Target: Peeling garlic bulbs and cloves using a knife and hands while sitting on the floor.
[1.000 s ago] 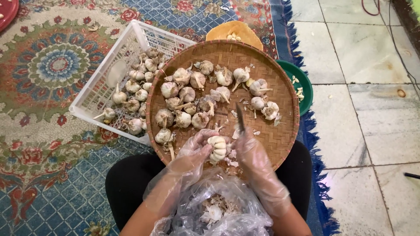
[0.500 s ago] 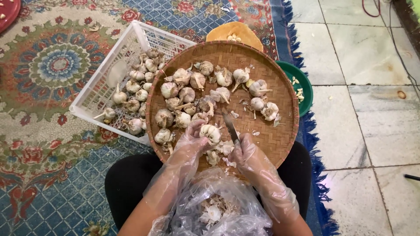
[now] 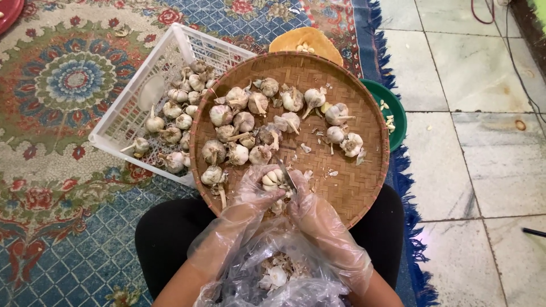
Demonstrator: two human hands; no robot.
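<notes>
Both my hands wear clear plastic gloves over the near edge of a round woven tray point(image 3: 364, 176). A garlic bulb point(image 3: 271, 179) sits in my left hand point(image 3: 256, 185), its cloves showing. My right hand point(image 3: 310, 207) grips a small knife point(image 3: 286, 172) whose blade touches that bulb. Several whole garlic bulbs point(image 3: 239, 122) lie across the tray's far half. A clear plastic bag point(image 3: 273, 273) with garlic skins rests on my lap.
A white plastic crate point(image 3: 136, 85) with more garlic stands left of the tray on a patterned rug point(image 3: 62, 187). A green bowl point(image 3: 398, 108) with cloves and a yellow bowl point(image 3: 307, 40) sit behind the tray. Tiled floor point(image 3: 478, 142) lies to the right.
My hands reached further out over the tray and then drew back toward its near edge with the bulb. The knife blade now rests against the bulb.
</notes>
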